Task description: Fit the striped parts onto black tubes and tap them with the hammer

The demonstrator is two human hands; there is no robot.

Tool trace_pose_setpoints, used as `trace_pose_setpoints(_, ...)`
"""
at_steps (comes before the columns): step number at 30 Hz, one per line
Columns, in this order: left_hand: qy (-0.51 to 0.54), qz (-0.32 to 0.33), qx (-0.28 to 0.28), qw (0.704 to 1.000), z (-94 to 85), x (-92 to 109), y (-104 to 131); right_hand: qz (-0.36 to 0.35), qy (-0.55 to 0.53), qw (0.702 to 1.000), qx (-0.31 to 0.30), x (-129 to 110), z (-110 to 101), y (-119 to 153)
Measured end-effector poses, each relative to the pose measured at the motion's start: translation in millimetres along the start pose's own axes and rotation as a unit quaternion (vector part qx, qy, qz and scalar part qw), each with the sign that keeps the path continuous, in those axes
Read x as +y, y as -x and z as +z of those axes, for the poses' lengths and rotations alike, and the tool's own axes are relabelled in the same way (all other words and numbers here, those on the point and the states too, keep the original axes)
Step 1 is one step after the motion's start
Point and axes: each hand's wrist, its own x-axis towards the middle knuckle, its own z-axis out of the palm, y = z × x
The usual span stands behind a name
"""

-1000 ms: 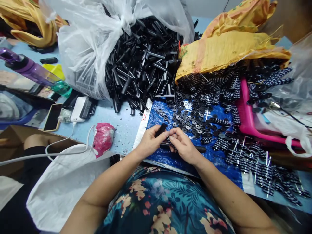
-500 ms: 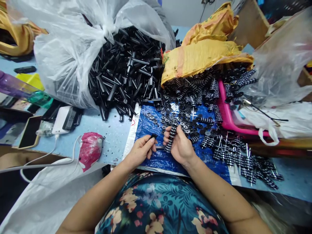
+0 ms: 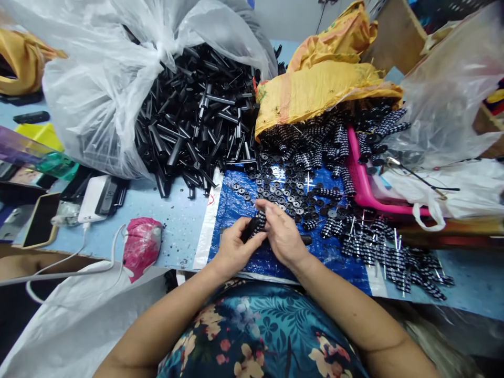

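My left hand (image 3: 236, 251) is closed around a dark piece whose shape its fingers mostly hide. My right hand (image 3: 286, 236) curls over a black-and-white patterned cylinder (image 3: 259, 222), which meets the dark piece between my hands. The two hands touch or nearly touch above a blue plastic sheet (image 3: 232, 210). Just right of my right hand, the end of a black tube (image 3: 305, 239) shows on the sheet. Small black discs with center holes (image 3: 289, 197) are spread out beyond my fingers.
A clear plastic bag (image 3: 98, 105) spills black tubes (image 3: 189, 131) at the back left. A yellow sack (image 3: 318, 92) with patterned cylinders lies behind, beside a pink basket (image 3: 364, 189). More cylinders with metal pins (image 3: 394, 257) lie right. A pink wrapped bundle (image 3: 142, 245), cable and power bank (image 3: 94, 198) are left.
My hands have come together, bringing the dark piece in my left hand against the patterned cylinder in my right. The view has shifted slightly.
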Motion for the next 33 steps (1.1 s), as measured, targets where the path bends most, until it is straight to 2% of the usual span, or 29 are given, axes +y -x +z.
trace_pose_setpoints(3, 0.032, -0.029, -0.006, 0.999, -17.5, -1, 1, -0.071, 0.131, 0.989, -0.015, -2, -37, -23)
trace_pose_setpoints(4, 0.050, -0.045, -0.012, 0.998, -22.0, -1, 1, -0.136, 0.252, 0.958, -0.006, -2, -49, -34)
trace_pose_setpoints(5, 0.067, -0.061, -0.022, 0.996, -25.2, -1, 0, -0.178, 0.362, 0.915, -0.025, -1, -60, -45)
trace_pose_setpoints(7, 0.091, -0.085, -0.045, 0.991, -27.7, 0, -1, -0.216, 0.517, 0.825, -0.069, 0, -73, -65)
trace_pose_setpoints(8, 0.099, -0.089, -0.054, 0.990, -27.8, 0, -1, -0.220, 0.553, 0.798, -0.090, 1, -76, -72)
trace_pose_setpoints(9, 0.102, -0.088, -0.062, 0.989, -27.6, 0, -1, -0.223, 0.563, 0.790, -0.100, 0, -77, -75)
trace_pose_setpoints(10, 0.104, -0.087, -0.069, 0.988, -27.5, 0, -1, -0.227, 0.548, 0.800, -0.097, -1, -76, -75)
trace_pose_setpoints(11, 0.105, -0.089, -0.078, 0.987, -27.5, -1, 0, -0.226, 0.508, 0.826, -0.086, -2, -73, -72)
trace_pose_setpoints(13, 0.113, -0.099, -0.099, 0.984, -28.2, -2, 1, -0.185, 0.354, 0.915, -0.052, -7, -64, -57)
trace_pose_setpoints(14, 0.118, -0.106, -0.112, 0.981, -28.4, -3, 2, -0.134, 0.249, 0.959, -0.035, -10, -57, -47)
trace_pose_setpoints(15, 0.123, -0.111, -0.124, 0.978, -28.3, -3, 2, -0.068, 0.136, 0.988, -0.022, -12, -49, -37)
trace_pose_setpoints(16, 0.125, -0.112, -0.137, 0.976, -27.8, -3, 2, 0.001, 0.032, 0.999, -0.011, -13, -41, -27)
trace_pose_setpoints(18, 0.122, -0.101, -0.160, 0.974, -25.9, -1, 2, 0.103, -0.108, 0.989, 0.010, -13, -24, -10)
trace_pose_setpoints(19, 0.120, -0.092, -0.169, 0.974, -24.7, 1, 2, 0.130, -0.142, 0.981, 0.017, -13, -18, -4)
trace_pose_setpoints(22, 0.118, -0.072, -0.183, 0.973, -22.0, 5, 2, 0.147, -0.165, 0.975, 0.019, -10, -8, 5)
trace_pose_setpoints(25, 0.116, -0.071, -0.180, 0.974, -21.5, 5, 4, 0.138, -0.160, 0.977, 0.003, -10, -9, 10)
trace_pose_setpoints(28, 0.107, -0.066, -0.167, 0.978, -22.3, 4, 7, 0.110, -0.150, 0.982, -0.016, -7, -12, 12)
trace_pose_setpoints(31, 0.106, -0.072, -0.169, 0.977, -23.6, 3, 10, 0.012, -0.034, 0.999, -0.039, -2, -17, 14)
trace_pose_setpoints(33, 0.107, -0.096, -0.173, 0.974, -24.0, 3, 12, -0.073, 0.062, 0.995, -0.040, 1, -21, 16)
